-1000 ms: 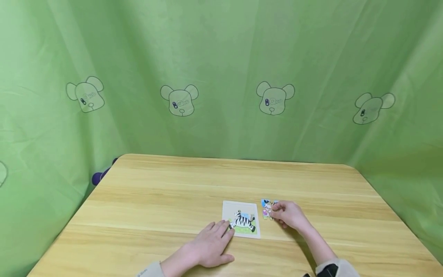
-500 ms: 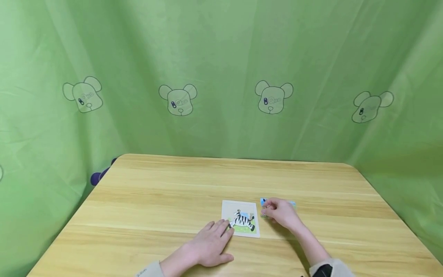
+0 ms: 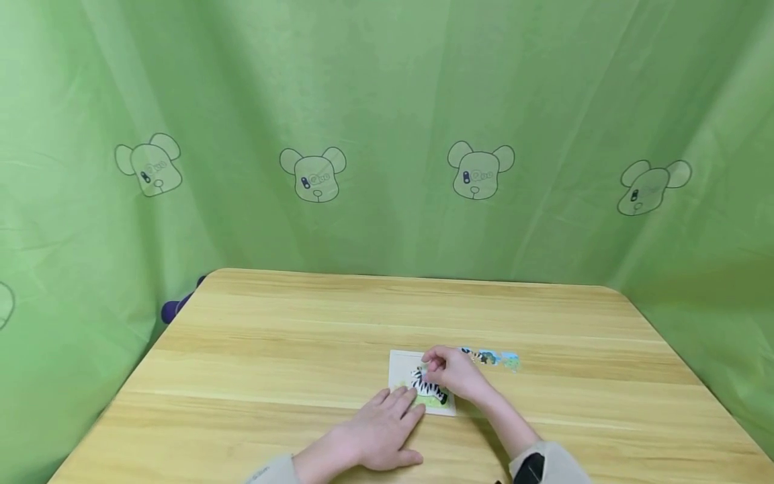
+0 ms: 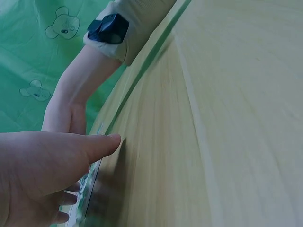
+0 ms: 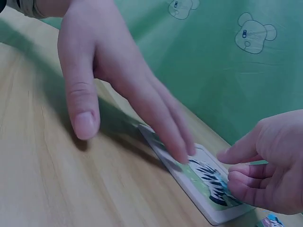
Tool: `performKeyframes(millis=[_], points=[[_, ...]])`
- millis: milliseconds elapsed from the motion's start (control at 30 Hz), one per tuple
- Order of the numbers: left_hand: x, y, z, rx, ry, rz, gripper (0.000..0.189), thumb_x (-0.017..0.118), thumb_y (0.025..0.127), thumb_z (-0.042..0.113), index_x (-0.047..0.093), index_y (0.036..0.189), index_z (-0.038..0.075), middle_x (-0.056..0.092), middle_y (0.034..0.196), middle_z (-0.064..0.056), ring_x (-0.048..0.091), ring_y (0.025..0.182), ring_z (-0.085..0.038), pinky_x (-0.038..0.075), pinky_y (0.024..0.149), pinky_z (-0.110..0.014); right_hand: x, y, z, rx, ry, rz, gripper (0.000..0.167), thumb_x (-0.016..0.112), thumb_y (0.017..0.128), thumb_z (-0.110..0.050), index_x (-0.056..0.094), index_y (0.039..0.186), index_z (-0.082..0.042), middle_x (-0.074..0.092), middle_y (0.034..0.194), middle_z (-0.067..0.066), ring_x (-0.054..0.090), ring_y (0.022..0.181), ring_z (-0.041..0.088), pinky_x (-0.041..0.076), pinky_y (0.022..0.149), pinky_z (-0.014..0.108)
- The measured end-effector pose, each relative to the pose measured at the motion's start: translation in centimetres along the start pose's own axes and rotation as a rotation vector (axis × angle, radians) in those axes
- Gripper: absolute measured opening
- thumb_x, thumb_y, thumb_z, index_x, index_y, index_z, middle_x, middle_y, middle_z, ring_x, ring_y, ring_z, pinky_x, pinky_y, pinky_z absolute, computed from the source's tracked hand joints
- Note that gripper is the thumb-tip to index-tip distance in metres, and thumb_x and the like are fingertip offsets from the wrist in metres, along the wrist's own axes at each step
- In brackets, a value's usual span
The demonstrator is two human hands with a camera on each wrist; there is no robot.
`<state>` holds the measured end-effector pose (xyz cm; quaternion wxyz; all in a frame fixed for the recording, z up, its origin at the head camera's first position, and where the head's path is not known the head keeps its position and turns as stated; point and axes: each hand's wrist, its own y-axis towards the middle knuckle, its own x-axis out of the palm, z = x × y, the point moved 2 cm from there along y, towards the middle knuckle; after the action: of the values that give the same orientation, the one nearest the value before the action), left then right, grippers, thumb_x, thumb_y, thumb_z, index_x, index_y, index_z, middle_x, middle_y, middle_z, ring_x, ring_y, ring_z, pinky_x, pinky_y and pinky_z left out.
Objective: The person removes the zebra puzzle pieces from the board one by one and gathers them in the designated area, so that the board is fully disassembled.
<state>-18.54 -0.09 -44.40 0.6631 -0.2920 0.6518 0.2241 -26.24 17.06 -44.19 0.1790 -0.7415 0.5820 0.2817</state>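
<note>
A pale puzzle board (image 3: 402,363) lies on the table, its lower part filled with a zebra picture (image 3: 437,398) on green grass. My left hand (image 3: 383,430) rests with straight, spread fingers on the board's near left corner. Over the board's right half is my right hand (image 3: 456,373), thumb and fingers curled together close above the zebra. It pinches a small puzzle piece, mostly hidden by the fingers. In the right wrist view, my curled right hand (image 5: 277,165) is at the board's far side, opposite the extended left fingers (image 5: 158,123).
Right of the board lies a row of loose puzzle pieces (image 3: 490,357), partly behind the right hand. The wooden table (image 3: 272,336) reaches back to a green curtain (image 3: 387,134) with bear-head prints. Something purple (image 3: 170,311) shows beyond the table's left edge.
My right hand has moved left from the loose pieces to over the board, uncovering the upper row of pieces. My left hand stays on the board's corner, shifted slightly right.
</note>
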Motion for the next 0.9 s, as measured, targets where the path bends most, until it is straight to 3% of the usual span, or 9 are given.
performKeyframes(millis=[200, 567, 900], points=[[0.0, 0.5, 0.5, 0.038, 0.031, 0.003, 0.074, 0.04, 0.088, 0.063, 0.034, 0.144, 0.014, 0.028, 0.149, -0.009, 0.024, 0.137, -0.023, 0.026, 0.109, -0.039, 0.6, 0.3, 0.1, 0.0, -0.064, -0.024, 0.023, 0.074, 0.071, -0.001, 0.064, 0.092, 0.0, 0.053, 0.07, 0.0, 0.048, 0.065, 0.012, 0.042, 0.058, 0.023], [0.1, 0.6, 0.6, 0.037, 0.039, -0.007, 0.073, 0.039, 0.089, 0.063, 0.035, 0.143, 0.015, 0.028, 0.149, -0.008, 0.023, 0.137, -0.021, 0.027, 0.108, -0.038, 1.1, 0.7, -0.6, -0.04, -0.216, -0.072, 0.025, 0.078, 0.068, -0.004, 0.065, 0.09, -0.001, 0.049, 0.068, 0.0, 0.043, 0.063, 0.014, 0.038, 0.058, 0.027], [0.2, 0.6, 0.6, 0.037, 0.046, -0.014, 0.073, 0.038, 0.089, 0.063, 0.034, 0.144, 0.015, 0.027, 0.15, -0.008, 0.023, 0.137, -0.021, 0.027, 0.108, -0.037, 1.2, 1.1, -0.3, 0.0, -0.189, -0.091, 0.028, 0.079, 0.066, -0.002, 0.057, 0.084, -0.007, 0.048, 0.07, 0.002, 0.042, 0.064, 0.014, 0.037, 0.059, 0.027]])
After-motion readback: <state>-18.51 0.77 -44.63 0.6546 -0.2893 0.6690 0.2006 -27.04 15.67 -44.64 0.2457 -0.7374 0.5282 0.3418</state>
